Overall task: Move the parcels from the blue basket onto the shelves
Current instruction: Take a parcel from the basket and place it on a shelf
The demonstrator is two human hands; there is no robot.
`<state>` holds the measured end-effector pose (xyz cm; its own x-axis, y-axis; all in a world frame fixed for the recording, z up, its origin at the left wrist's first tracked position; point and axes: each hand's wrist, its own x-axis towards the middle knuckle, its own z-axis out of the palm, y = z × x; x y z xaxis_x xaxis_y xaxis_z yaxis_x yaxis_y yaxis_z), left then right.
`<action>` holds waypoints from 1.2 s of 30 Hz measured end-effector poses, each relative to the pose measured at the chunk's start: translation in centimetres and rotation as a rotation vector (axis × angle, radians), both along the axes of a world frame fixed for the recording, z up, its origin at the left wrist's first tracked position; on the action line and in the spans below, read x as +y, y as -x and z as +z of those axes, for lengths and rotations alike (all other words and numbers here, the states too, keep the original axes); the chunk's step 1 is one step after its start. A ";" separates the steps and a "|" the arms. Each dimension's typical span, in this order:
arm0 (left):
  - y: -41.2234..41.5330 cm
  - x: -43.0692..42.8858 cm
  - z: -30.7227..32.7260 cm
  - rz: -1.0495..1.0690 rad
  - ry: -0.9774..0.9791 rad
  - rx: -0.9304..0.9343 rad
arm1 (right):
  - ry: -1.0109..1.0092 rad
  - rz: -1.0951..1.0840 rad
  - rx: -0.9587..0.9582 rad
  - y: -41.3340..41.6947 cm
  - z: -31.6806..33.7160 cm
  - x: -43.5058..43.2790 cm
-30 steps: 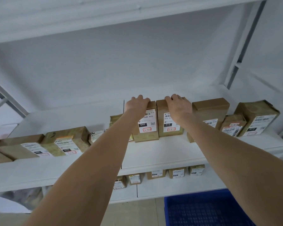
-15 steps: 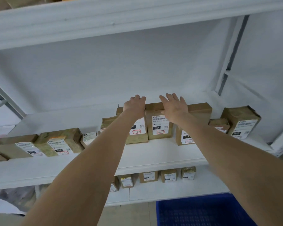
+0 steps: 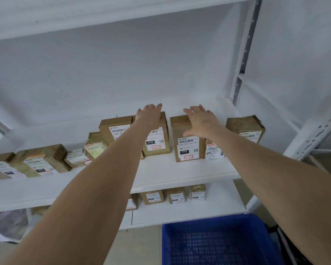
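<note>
On the white shelf, fingers have uncurled: left hand spreads over one rectangular cardboard box, right hand over the second box, now parted.

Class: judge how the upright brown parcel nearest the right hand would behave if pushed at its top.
The parcel probably tips: it stands tall on a narrow end. Its square cardboard edges suggest stiffness. Likely light, being small beside the right hand.
</note>
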<state>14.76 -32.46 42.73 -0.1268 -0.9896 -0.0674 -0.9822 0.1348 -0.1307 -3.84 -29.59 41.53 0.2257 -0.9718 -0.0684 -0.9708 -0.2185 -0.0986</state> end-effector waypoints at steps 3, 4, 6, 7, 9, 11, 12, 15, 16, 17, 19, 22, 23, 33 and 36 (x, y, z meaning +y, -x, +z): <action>-0.3 -0.6 -0.3 -0.012 -0.025 0.002 | 0.043 0.009 0.005 -0.4 -0.8 -0.7; -0.4 -0.7 -0.3 -0.020 -0.014 -0.003 | 0.062 -0.008 -0.011 -0.4 -0.8 -0.9; -0.6 -1.0 -0.2 -0.046 -0.008 -0.027 | 0.082 -0.046 -0.025 -0.5 -0.9 -1.4; -0.7 -1.2 -0.1 -0.061 -0.013 -0.041 | 0.090 -0.063 -0.031 -0.6 -0.9 -1.7; -0.8 -1.4 -0.1 -0.089 -0.025 -0.047 | 0.095 -0.077 -0.040 -1.1 -1.1 -2.3; -1.0 -1.6 -0.1 -0.111 -0.029 -0.025 | 0.104 -0.079 -0.049 -1.9 -1.4 -2.8; -1.1 -1.7 -0.1 -0.116 -0.030 -0.015 | 0.113 -0.081 -0.053 -2.2 -1.5 -3.0; -1.4 -2.0 0.1 -0.122 -0.028 0.002 | 0.142 -0.082 -0.046 -2.8 -1.8 -3.4; -1.5 -2.0 0.2 -0.127 -0.031 0.006 | 0.145 -0.087 -0.040 -2.8 -1.9 -3.5; -1.5 -2.1 0.3 -0.128 -0.035 0.010 | 0.145 -0.095 -0.033 -2.7 -1.8 -3.6; -1.4 -2.2 0.3 -0.118 -0.049 -0.003 | 0.144 -0.101 -0.026 -2.6 -1.8 -3.8; -1.2 -2.2 0.3 -0.116 -0.061 -0.033 | 0.136 -0.099 -0.015 -2.6 -1.9 -3.9; -1.2 -2.2 0.3 -0.118 -0.061 -0.042 | 0.136 -0.100 -0.013 -2.6 -1.9 -3.9; -0.8 -1.4 0.1 -0.090 -0.045 -0.022 | 0.132 -0.076 0.067 -2.5 -1.6 -3.5; -0.3 -1.1 -0.2 -0.070 -0.025 -0.016 | 0.175 -0.032 0.058 -2.6 -1.6 -2.9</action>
